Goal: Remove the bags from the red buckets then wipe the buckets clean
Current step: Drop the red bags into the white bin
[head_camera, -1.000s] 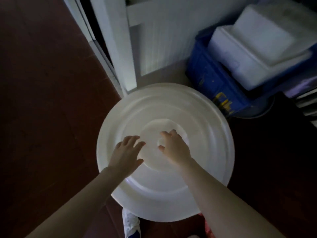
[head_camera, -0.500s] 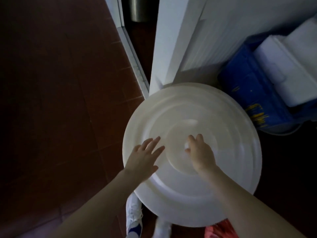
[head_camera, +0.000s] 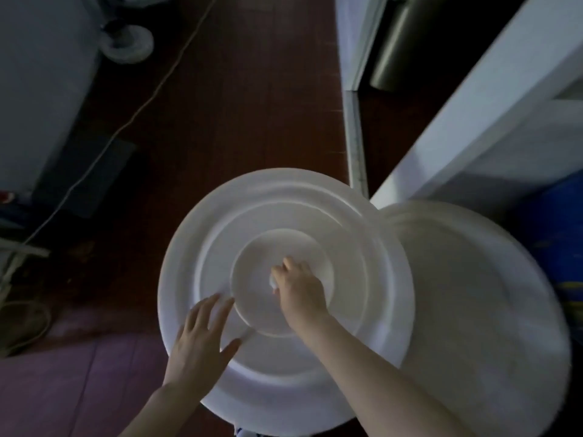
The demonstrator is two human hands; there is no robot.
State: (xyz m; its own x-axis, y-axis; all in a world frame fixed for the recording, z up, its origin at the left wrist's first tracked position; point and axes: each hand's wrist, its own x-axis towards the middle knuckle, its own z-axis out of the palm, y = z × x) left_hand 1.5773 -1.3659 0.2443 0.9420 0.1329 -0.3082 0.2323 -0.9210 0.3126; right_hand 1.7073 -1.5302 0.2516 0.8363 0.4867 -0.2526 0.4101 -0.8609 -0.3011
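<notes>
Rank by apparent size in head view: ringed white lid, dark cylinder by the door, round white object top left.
1. ringed white lid, nearest the camera.
2. dark cylinder, cut by the frame.
3. round white object, farther off.

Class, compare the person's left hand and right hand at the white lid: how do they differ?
The left hand has straight, spread fingers; the right hand has curled fingers pinching the small knob. The left hand lies on the outer ring of the lid; the right hand sits at its centre. Both are bare and reach over the same lid.
</notes>
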